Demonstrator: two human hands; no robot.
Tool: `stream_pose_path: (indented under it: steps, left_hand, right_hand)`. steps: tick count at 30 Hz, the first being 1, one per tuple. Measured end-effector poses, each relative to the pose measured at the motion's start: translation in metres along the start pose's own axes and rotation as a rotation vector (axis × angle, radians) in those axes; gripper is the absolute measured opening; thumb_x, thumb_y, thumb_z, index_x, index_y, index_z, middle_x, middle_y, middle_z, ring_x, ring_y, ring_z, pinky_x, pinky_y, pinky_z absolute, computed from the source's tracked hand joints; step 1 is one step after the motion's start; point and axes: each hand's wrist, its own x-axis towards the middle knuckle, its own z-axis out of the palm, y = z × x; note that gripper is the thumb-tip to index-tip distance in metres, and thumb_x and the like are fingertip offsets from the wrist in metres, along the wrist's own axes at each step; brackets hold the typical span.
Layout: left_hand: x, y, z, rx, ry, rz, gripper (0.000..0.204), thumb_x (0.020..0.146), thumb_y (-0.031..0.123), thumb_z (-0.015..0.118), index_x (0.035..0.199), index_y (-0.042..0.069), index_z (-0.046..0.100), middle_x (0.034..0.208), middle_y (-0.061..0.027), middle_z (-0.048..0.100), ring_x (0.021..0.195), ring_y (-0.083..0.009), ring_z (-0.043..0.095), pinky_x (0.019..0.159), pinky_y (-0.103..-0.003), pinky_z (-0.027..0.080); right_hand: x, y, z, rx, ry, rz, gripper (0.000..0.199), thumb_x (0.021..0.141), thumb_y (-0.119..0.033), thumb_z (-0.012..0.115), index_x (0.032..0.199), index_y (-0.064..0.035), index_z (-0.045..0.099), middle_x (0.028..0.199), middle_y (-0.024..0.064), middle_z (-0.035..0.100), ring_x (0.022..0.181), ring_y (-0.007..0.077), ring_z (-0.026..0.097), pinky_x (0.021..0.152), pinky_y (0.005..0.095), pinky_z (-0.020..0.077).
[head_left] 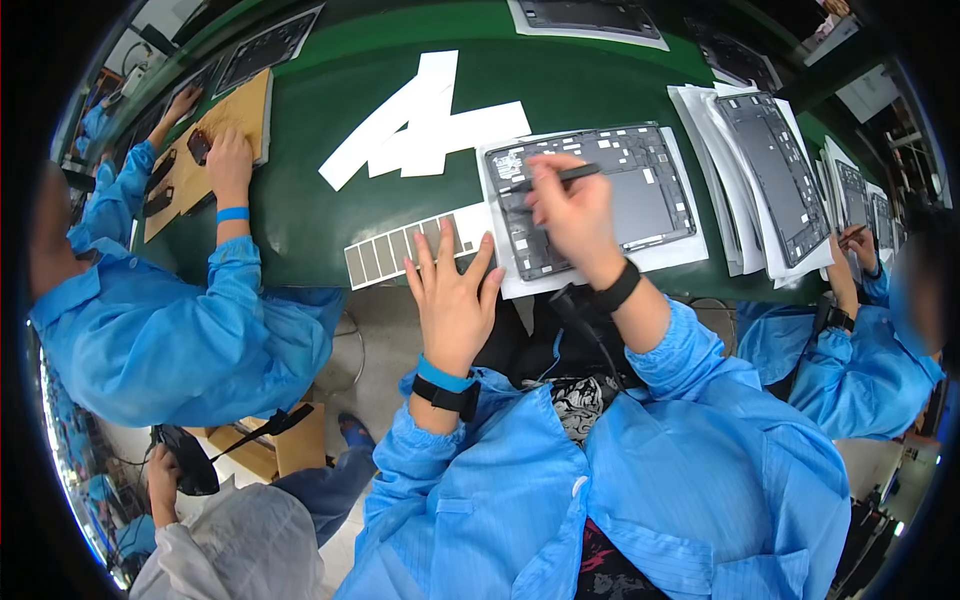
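From far away, I'm seeing the right hand (578,225) pinching a dark pen-like tool (581,172) over a thin gray frame (640,205). The left hand (452,300) is resting, fingers spread, on a sticker strip (386,256). The frame is lying on a white sheet (680,252), looking light, stiff, maybe easily scratched; I'm favoring its edges.
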Motion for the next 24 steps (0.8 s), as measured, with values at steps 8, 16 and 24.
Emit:
stream_pose_path:
  steps: [8, 16, 24]
  left_hand:
    - [0.036, 0.021, 0.003, -0.168, 0.178, 0.001, 0.028, 0.090, 0.020, 0.065, 0.112, 0.004, 0.064, 0.125, -0.0170, 0.056, 0.124, -0.0386, 0.048, 0.106, -0.053, 0.034]
    - [0.047, 0.027, 0.011, -0.152, 0.112, 0.000, 0.039, 0.085, 0.020, 0.068, 0.117, -0.001, 0.059, 0.123, -0.0159, 0.055, 0.119, -0.0343, 0.050, 0.107, -0.052, 0.033]
    - [0.055, 0.034, 0.013, -0.018, 0.157, 0.031, 0.046, 0.085, 0.022, 0.068, 0.125, 0.001, 0.059, 0.123, -0.0149, 0.057, 0.114, -0.0327, 0.053, 0.099, -0.046, 0.037]
  right_hand:
    - [0.020, 0.026, -0.029, -0.036, -0.090, 0.064, 0.018, 0.098, -0.017, 0.059, 0.101, 0.0006, 0.060, 0.076, 0.0035, 0.062, 0.067, 0.0083, 0.059, 0.061, 0.0231, 0.0477]
    - [0.017, 0.021, -0.024, -0.095, -0.114, 0.109, 0.018, 0.099, -0.016, 0.058, 0.098, 0.0014, 0.059, 0.072, 0.0040, 0.063, 0.067, 0.0095, 0.062, 0.062, 0.0238, 0.0495]
    - [0.012, 0.021, -0.018, -0.314, -0.052, -0.072, 0.019, 0.095, -0.015, 0.061, 0.094, 0.0038, 0.061, 0.062, 0.0126, 0.065, 0.055, 0.0181, 0.064, 0.051, 0.0313, 0.0461]
